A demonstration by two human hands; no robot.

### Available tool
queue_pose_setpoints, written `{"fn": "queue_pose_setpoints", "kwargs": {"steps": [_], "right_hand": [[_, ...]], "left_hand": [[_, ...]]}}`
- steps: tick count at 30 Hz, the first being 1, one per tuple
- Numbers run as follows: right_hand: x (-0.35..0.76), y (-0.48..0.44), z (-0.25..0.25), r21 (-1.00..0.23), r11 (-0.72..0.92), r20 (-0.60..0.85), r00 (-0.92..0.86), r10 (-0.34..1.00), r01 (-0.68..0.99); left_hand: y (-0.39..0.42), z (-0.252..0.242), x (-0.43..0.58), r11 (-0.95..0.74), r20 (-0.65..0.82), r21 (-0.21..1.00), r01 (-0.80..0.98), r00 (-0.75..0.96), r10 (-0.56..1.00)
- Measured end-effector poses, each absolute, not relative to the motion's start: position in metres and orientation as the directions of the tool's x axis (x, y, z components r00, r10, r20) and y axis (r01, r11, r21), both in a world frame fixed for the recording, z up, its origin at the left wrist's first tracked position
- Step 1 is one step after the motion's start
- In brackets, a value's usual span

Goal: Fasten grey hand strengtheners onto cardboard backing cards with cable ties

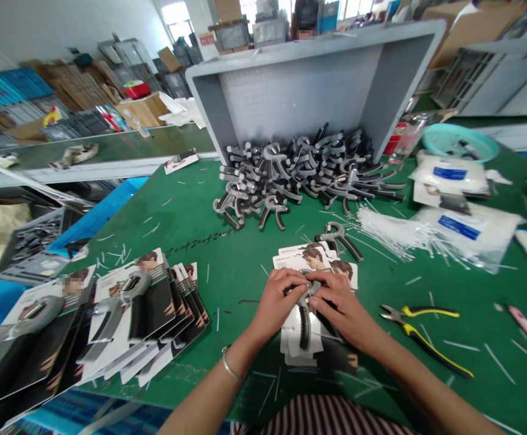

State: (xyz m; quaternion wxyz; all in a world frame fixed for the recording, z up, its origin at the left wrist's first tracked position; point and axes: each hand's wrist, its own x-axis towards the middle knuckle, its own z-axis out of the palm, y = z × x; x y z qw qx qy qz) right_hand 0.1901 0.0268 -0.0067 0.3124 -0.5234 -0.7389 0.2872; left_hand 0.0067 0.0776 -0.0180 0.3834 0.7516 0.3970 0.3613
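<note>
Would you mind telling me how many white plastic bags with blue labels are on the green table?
2. One bag lies beside the teal basin, the other bag nearer, beside the loose white cable ties. More could be hidden underneath.

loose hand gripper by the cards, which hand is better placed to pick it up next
Right, probably: the right hand lies nearer the loose hand gripper, just beyond the card stack, while the left hand sits further off. Both hands are on the hand gripper on the cards, so one must let go first.
</note>
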Motion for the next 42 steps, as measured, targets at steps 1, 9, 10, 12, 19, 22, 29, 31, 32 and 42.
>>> {"fn": "queue_pose_setpoints", "kwargs": {"steps": [1, 9, 10, 12, 19, 22, 29, 31, 32, 42], "right_hand": [[0.19, 0.026, -0.007, -0.745, 0.296, 0.165, -0.264, 0.95, 0.598], [0.189, 0.026, -0.01, -0.741, 0.291, 0.172, -0.249, 0.953, 0.605], [0.19, 0.026, -0.009, -0.744, 0.295, 0.173, -0.253, 0.952, 0.6], [0.191, 0.024, -0.009, -0.752, 0.3, 0.176, -0.26, 0.95, 0.587], [0.189, 0.027, -0.01, -0.769, 0.279, 0.186, -0.216, 0.958, 0.574], [0.187, 0.03, -0.011, -0.779, 0.265, 0.186, -0.194, 0.963, 0.569], [0.181, 0.034, -0.013, -0.771, 0.233, 0.204, -0.116, 0.972, 0.593], [0.181, 0.034, -0.012, -0.766, 0.245, 0.207, -0.133, 0.969, 0.595], [0.182, 0.033, -0.012, -0.765, 0.254, 0.212, -0.142, 0.967, 0.592], [0.177, 0.028, -0.021, -0.697, 0.288, 0.282, -0.119, 0.952, 0.656]], "left_hand": [[0.078, -0.019, 0.007, -0.392, 0.241, 0.862, 0.321, 0.422, 0.874], [0.078, -0.017, 0.007, -0.38, 0.224, 0.864, 0.329, 0.425, 0.877], [0.078, -0.017, 0.007, -0.379, 0.223, 0.864, 0.331, 0.424, 0.878], [0.079, -0.018, 0.007, -0.382, 0.229, 0.864, 0.328, 0.42, 0.878], [0.08, -0.018, 0.006, -0.384, 0.224, 0.865, 0.324, 0.436, 0.872], [0.079, -0.015, 0.006, -0.38, 0.213, 0.863, 0.333, 0.444, 0.87], [0.077, -0.007, 0.006, -0.312, 0.153, 0.895, 0.319, 0.436, 0.887], [0.078, -0.006, 0.006, -0.267, 0.125, 0.91, 0.318, 0.402, 0.907], [0.079, -0.005, 0.006, -0.249, 0.112, 0.913, 0.323, 0.387, 0.915], [0.039, 0.009, 0.012, -0.579, 0.278, 0.633, 0.514, 0.547, 0.79]]}}
